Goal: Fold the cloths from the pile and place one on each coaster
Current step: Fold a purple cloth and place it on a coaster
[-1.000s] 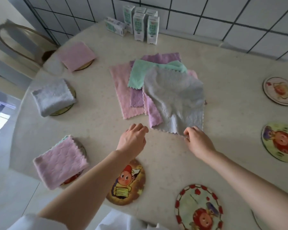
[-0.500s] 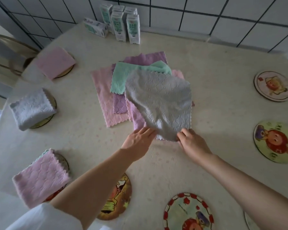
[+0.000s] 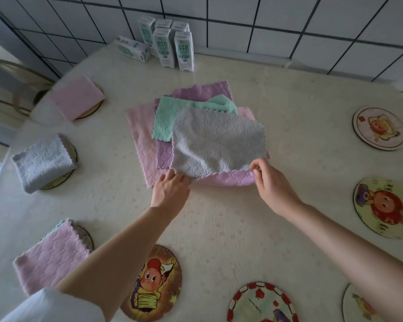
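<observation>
A pile of cloths lies mid-table: a grey cloth (image 3: 216, 142) on top, with a green cloth (image 3: 172, 119), a purple cloth (image 3: 203, 89) and a pink cloth (image 3: 137, 131) under it. My left hand (image 3: 170, 191) pinches the grey cloth's near left corner. My right hand (image 3: 270, 182) pinches its near right corner, and that near edge is lifted slightly off the pile. Folded cloths cover three coasters on the left: pink (image 3: 77, 98), grey (image 3: 43, 161), and pink-purple (image 3: 51, 254). Bare picture coasters lie near me (image 3: 163, 270), (image 3: 263, 303) and on the right (image 3: 379, 129), (image 3: 386, 208).
Several milk cartons (image 3: 172, 47) stand at the back against the tiled wall. One more coaster (image 3: 356, 305) shows at the bottom right, partly behind my right arm. A chair (image 3: 14, 75) stands beyond the table's left edge.
Both hands reached forward and took hold of the grey cloth's near corners, and its near edge is now raised. The view shifted so the pile sits closer to the centre.
</observation>
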Tool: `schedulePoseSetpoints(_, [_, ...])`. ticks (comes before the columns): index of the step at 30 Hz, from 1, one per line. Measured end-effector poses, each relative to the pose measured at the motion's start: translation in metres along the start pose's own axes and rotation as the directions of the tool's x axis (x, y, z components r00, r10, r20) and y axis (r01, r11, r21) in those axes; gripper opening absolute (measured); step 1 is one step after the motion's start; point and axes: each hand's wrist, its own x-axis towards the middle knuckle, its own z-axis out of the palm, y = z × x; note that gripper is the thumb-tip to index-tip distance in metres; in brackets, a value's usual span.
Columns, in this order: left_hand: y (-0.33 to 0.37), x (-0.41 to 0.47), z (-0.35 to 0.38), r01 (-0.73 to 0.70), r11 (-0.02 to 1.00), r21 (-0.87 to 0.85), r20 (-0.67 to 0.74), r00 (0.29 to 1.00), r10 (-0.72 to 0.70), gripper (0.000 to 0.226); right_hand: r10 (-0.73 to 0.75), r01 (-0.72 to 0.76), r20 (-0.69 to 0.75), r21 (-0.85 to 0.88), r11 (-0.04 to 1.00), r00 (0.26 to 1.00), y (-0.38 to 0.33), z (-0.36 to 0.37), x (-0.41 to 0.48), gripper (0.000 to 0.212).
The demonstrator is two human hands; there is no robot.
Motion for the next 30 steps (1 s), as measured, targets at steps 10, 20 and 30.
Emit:
schedulePoseSetpoints(10, [-0.046,0.041,-0.069,0.213,0.926,-0.312,-0.213,0.934,-0.287,0.019,-0.188,0.192,0.046,-0.142,0.971,0.981,-0.016,-0.053,0.065,0.014])
schedulePoseSetpoints(20, [-0.052,0.035,-0.162,-0.076,0.833,-0.548,-0.533,0.799,-0.278,0.019,-0.272,0.232,-0.331,-0.155,0.960,0.904,-0.068,-0.111,0.060,0.012])
schedulePoseSetpoints(30, [-0.072,-0.088,-0.138,-0.307,0.865,-0.397,-0.605,0.796,0.004,0.014,-0.189,0.139,-0.300,-0.182,0.974,0.935,-0.102,-0.071,-0.073,0.021])
